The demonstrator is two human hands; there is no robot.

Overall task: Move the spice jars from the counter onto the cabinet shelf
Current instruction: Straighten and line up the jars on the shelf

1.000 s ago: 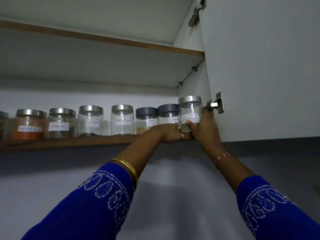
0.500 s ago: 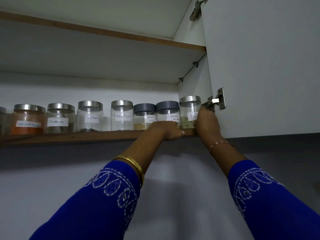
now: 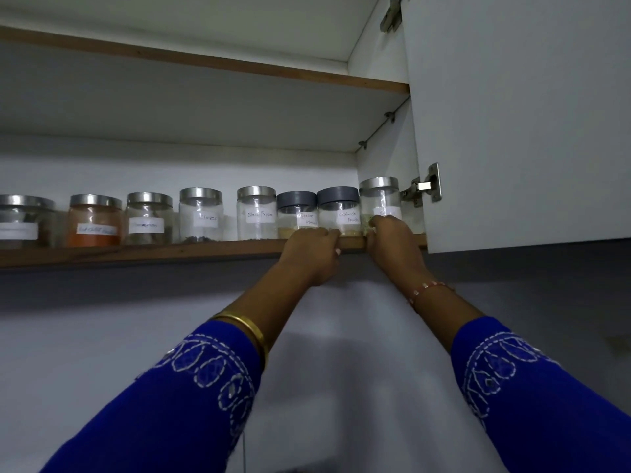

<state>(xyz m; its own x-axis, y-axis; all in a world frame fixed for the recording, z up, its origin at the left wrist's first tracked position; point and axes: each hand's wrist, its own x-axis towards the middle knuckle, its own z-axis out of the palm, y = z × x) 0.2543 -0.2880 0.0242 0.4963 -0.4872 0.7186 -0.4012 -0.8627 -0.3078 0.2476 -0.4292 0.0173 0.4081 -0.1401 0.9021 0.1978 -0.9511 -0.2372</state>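
Shelf [image 3: 136, 252], wooden front edge, carries eight jars in one row; six have silver lids, two have grey lids.

Far to the left of the fingers, at the frame edge: silver-lidded jar [image 3: 24, 221], white label, writing unreadable. Next: orange-powder jar [image 3: 95, 221], label too blurred to read. Third jar [image 3: 148, 218], label illegible. Fourth: "Cloves" jar [image 3: 200, 215], dark bits at the bottom. Fifth: "Black Pepper" jar [image 3: 256, 213].

Just above the left fingers: grey-lidded "Garam Masala" jar [image 3: 297, 213], yellowish powder. Between the two hands: grey-lidded "Coriander Powder" jar [image 3: 338, 211].

Left hand [image 3: 309, 256]: fingers curled over the shelf edge in front of the Garam Masala jar, holding no jar.

Right hand [image 3: 392, 247]: fingers reach up onto the lower front of the last jar [image 3: 379, 203], silver lid, greenish contents, label mostly hidden and unreadable. This jar stands on the shelf at the far right end of the row, beside the cabinet side wall. Whether the right fingers clamp the jar or only touch it cannot be told.

Right of the right fingers: open cabinet door [image 3: 519, 124] with two metal hinges, one [image 3: 425, 186] level with the jars, one [image 3: 392, 11] at the top.
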